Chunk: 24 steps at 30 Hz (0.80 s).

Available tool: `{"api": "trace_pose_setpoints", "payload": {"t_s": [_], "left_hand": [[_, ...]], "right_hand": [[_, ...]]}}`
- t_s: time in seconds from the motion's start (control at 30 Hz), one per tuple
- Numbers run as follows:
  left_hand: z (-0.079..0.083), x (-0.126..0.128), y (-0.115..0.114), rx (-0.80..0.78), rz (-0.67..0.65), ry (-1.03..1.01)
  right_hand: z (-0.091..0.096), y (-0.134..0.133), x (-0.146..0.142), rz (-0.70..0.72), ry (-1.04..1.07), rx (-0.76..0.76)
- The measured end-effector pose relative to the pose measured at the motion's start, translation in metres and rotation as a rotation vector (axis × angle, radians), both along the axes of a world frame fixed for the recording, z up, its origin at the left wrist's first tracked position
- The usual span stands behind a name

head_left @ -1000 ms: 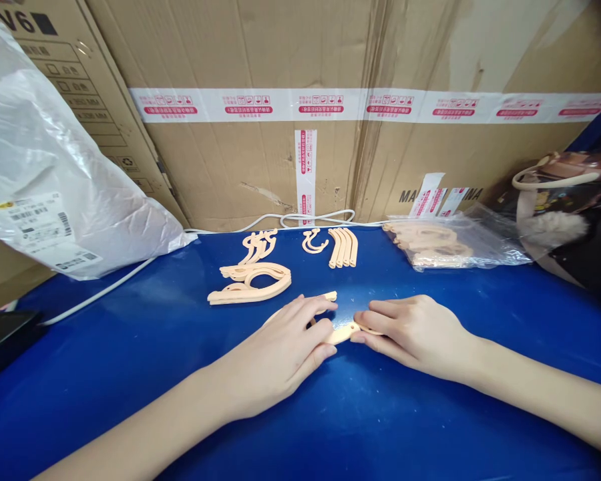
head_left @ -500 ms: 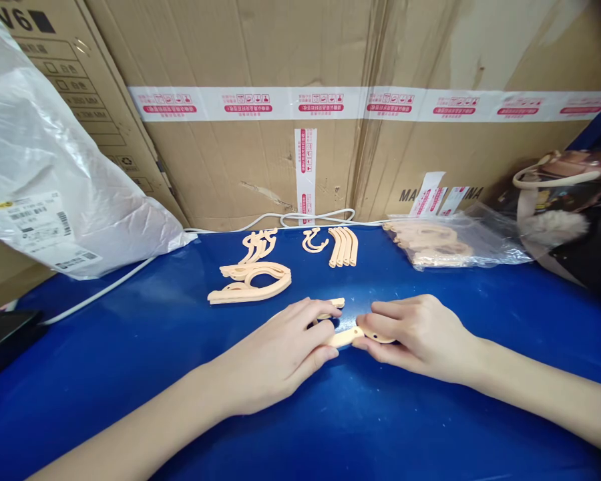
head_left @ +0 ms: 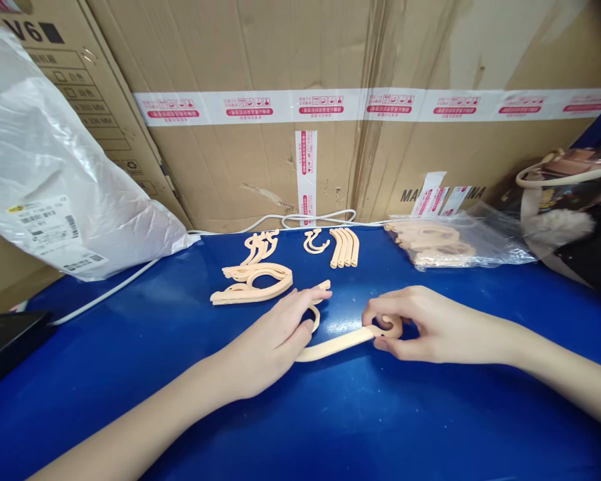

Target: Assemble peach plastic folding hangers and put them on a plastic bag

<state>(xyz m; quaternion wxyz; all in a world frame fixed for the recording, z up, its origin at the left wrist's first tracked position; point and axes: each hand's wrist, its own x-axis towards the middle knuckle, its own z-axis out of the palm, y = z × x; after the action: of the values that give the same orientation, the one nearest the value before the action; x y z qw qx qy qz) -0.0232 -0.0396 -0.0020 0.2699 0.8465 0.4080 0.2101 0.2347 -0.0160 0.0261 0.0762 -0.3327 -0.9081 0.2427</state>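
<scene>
A peach plastic hanger arm (head_left: 338, 344) lies across the blue tabletop (head_left: 330, 427) between my hands. My right hand (head_left: 431, 327) pinches its round right end with thumb and fingers. My left hand (head_left: 268, 341) rests flat on the hanger's other curved piece (head_left: 314, 308), fingers stretched out and pressing on it. Behind my left hand lies a stack of folded peach hangers (head_left: 253, 284).
Along the back stand loose peach parts: curved pieces (head_left: 260, 246), a small hook (head_left: 314, 242) and several bars (head_left: 344, 246). A clear bag of hangers (head_left: 445, 244) sits back right, a handbag (head_left: 571, 207) far right. White plastic bag (head_left: 50, 174) left, white cable (head_left: 130, 277), cardboard boxes (head_left: 330, 100) behind.
My right hand has drawn the hanger arm's end out to the right and turned it, so the arm now shows full length. My left hand shifted slightly left, still on the other piece.
</scene>
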Motion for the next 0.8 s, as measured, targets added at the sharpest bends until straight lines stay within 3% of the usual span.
{"api": "trace_pose_setpoints", "payload": {"t_s": [0.27,0.47,0.8], "left_hand": [[-0.008,-0.003,0.012,0.227,0.012,0.022],[-0.003,-0.001,0.009,0.363,0.068,0.151],[-0.007,0.0,0.006,0.445,0.104,0.192]], "right_hand": [[0.005,0.004,0.011,0.161,-0.037,0.07],[0.002,0.003,0.018,0.098,-0.057,0.129],[-0.002,-0.018,-0.009,0.112,0.0,0.155]]}}
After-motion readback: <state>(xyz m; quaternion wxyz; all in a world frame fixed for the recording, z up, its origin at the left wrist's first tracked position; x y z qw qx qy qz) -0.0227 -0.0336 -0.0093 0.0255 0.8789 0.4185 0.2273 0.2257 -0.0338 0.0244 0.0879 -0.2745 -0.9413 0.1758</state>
